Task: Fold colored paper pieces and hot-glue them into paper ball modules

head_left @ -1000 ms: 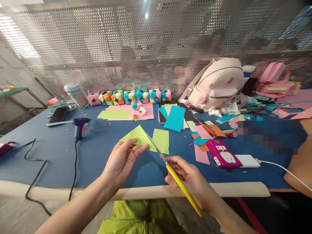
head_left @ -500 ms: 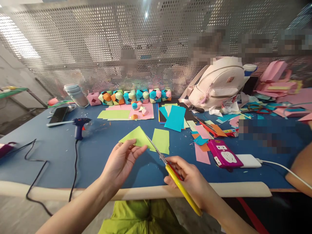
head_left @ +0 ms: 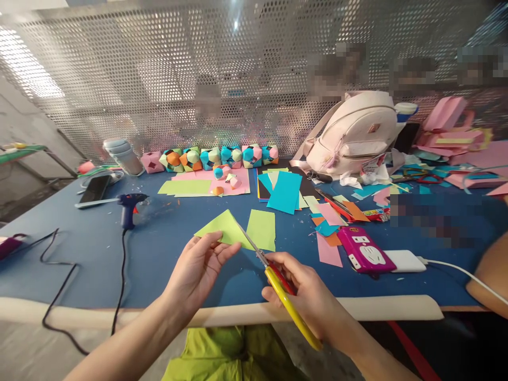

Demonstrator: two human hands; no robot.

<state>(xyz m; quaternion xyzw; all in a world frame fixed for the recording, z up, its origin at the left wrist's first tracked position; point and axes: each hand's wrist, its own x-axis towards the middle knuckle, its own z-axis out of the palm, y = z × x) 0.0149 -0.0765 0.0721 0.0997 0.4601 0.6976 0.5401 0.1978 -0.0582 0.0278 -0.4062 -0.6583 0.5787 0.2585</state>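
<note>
Between thumb and fingers, my left hand (head_left: 200, 267) pinches a light green piece of paper (head_left: 222, 225) above the table, its peak pointing away from me. My right hand (head_left: 304, 293) grips scissors (head_left: 283, 296) with yellow and red handles. Their narrow blades slant up along the right edge of the held paper; whether they are cutting into it I cannot tell. Behind the blades, another light green paper sheet (head_left: 262, 227) lies flat on the blue table (head_left: 166, 254).
Left stands a blue glue gun (head_left: 129, 209) with a black cord. Folded paper balls (head_left: 210, 157) line the back. Blue paper (head_left: 284, 191), scraps and a magenta power strip (head_left: 365, 251) lie right, before a pale backpack (head_left: 353, 137). Someone's arm (head_left: 492, 264) rests at the right edge.
The scissor handles have spread apart a little, the red one now showing beside the yellow. The scissors and my right hand have shifted slightly left; my left hand still holds the paper.
</note>
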